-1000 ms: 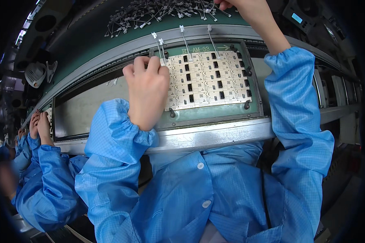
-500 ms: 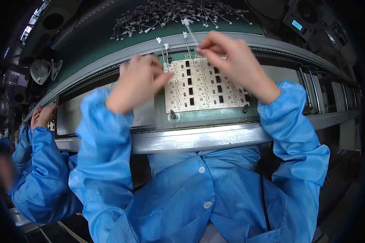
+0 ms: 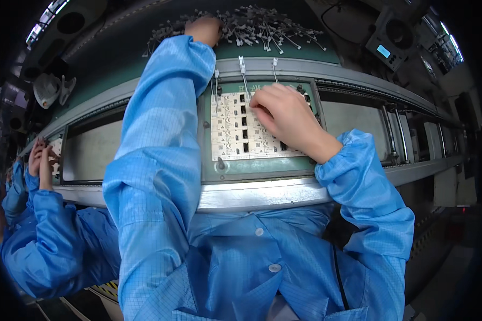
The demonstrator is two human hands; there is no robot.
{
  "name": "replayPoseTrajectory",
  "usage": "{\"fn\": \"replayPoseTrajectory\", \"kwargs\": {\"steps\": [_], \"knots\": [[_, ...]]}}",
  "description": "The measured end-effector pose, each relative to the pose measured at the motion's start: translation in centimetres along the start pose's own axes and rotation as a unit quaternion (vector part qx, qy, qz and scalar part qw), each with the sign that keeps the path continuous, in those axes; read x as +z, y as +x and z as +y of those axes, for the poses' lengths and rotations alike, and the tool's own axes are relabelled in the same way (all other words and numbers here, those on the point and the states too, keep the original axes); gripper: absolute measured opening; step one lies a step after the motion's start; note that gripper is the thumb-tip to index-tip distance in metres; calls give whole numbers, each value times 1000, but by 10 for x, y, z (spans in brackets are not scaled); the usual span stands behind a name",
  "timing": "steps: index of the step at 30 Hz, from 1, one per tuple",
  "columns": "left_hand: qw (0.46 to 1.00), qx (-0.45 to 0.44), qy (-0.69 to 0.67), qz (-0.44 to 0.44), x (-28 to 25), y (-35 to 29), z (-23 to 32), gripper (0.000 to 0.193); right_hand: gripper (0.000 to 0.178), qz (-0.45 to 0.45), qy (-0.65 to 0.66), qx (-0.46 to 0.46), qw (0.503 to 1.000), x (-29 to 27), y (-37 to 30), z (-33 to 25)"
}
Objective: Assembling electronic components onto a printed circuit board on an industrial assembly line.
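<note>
Position of your two hands about the circuit board, which lies in a green frame between the far rail and the near rail. The long axis of the board runs left to right, square to your reach. Your right hand is the nearer one: it stands over the board's right half, its fingers bent down toward the far part. Whether they pinch anything you cannot tell, since the back of the hand covers the tips.

The middle wire is the key relation. It runs far to near, its white plug over the far rail and its lower end just left of your right fingers. The right wire also points far to near and passes out of sight behind that hand; the left wire stands at the board's far left corner, well apart from it.

Your left hand lies beyond the far rail, at the left part of the wire pile on the green tabletop. The pile spreads mostly to the right of this hand. Its fingers are hidden, so you cannot tell whether they are spread or pinching a wire.
</note>
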State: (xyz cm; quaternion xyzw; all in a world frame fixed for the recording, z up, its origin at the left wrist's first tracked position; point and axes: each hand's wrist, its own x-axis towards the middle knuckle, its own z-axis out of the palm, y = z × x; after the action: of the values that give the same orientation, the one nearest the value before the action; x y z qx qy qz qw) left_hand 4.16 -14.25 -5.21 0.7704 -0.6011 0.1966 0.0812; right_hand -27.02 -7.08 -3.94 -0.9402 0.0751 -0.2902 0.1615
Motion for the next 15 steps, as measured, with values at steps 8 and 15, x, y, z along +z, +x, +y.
{"fn": "replayPoseTrajectory", "kwargs": {"steps": [8,15], "knots": [[923,-120,-364,46,-42,17,-18,27,7,-40,52,41,997,-1,2,6],[871,-104,-479,-28,-145,-18,-53,19,6,-52,33,22,998,-2,6,-1]]}}
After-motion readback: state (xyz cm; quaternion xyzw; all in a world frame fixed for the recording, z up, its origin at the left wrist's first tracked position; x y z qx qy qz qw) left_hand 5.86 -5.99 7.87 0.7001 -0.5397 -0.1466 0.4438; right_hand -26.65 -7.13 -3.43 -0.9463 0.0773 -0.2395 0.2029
